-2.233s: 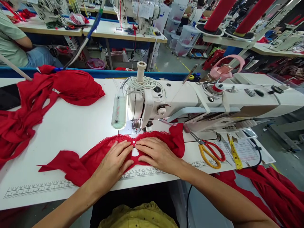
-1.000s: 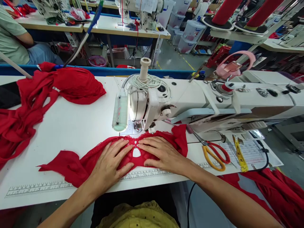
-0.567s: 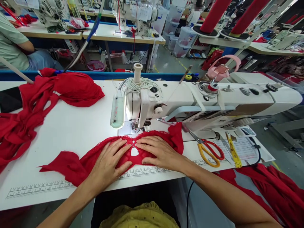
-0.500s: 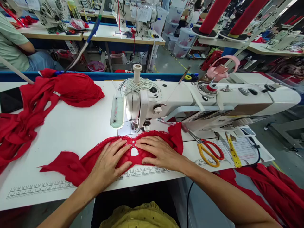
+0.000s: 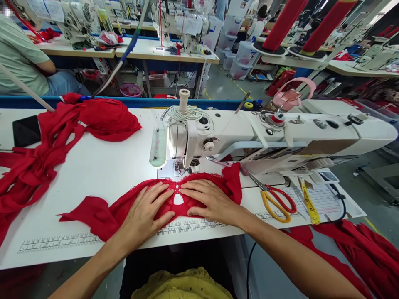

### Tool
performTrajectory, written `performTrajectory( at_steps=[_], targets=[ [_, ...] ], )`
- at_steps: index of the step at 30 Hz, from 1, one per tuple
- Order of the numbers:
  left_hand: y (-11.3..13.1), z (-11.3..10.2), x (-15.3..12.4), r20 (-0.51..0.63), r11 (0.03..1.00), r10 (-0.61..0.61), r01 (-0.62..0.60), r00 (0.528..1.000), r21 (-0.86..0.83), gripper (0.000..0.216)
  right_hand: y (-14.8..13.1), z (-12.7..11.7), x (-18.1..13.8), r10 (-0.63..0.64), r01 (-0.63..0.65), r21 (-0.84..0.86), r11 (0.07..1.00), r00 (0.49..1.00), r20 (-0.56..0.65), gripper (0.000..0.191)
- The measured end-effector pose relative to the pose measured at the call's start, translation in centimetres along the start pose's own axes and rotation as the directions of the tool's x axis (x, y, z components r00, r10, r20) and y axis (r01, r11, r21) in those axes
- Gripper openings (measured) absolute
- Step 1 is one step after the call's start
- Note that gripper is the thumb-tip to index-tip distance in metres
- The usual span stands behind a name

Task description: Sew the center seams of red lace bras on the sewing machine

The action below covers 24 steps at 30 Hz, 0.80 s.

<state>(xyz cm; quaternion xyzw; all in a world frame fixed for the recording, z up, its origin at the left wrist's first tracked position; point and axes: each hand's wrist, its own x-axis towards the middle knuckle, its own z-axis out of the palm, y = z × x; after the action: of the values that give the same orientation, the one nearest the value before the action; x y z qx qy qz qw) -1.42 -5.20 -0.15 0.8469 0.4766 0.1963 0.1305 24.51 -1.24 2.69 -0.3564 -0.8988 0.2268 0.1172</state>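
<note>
A red lace garment piece [image 5: 102,214] lies flat on the white sewing table [image 5: 102,166], just in front of the sewing machine [image 5: 249,133] and its needle. My left hand [image 5: 146,211] presses flat on the lace, fingers spread, left of a small triangular opening. My right hand [image 5: 208,201] lies flat on the lace to the right of that opening. The fingertips of both hands nearly meet at the lace's centre. Neither hand grips anything.
A pile of red fabric [image 5: 46,141] covers the table's left side. Scissors with red and yellow handles [image 5: 276,199] and a yellow tape measure [image 5: 308,203] lie at the right. More red cloth [image 5: 358,253] hangs off the right edge. Another person [image 5: 25,58] sits at the far left.
My hands stay flat on the lace in nearly the same spot. The small opening in the lace now sits between my fingertips. The view has shifted slightly.
</note>
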Motion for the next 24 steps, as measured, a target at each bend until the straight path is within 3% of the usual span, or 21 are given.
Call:
performTrajectory(
  at_steps=[24],
  targets=[
    [0.15, -0.13, -0.09, 0.035, 1.0, -0.017, 0.016, 0.999, 0.022, 0.051, -0.16, -0.06, -0.02, 0.007, -0.007, 0.007, 1.0, 1.0, 0.009, 0.051]
  ],
)
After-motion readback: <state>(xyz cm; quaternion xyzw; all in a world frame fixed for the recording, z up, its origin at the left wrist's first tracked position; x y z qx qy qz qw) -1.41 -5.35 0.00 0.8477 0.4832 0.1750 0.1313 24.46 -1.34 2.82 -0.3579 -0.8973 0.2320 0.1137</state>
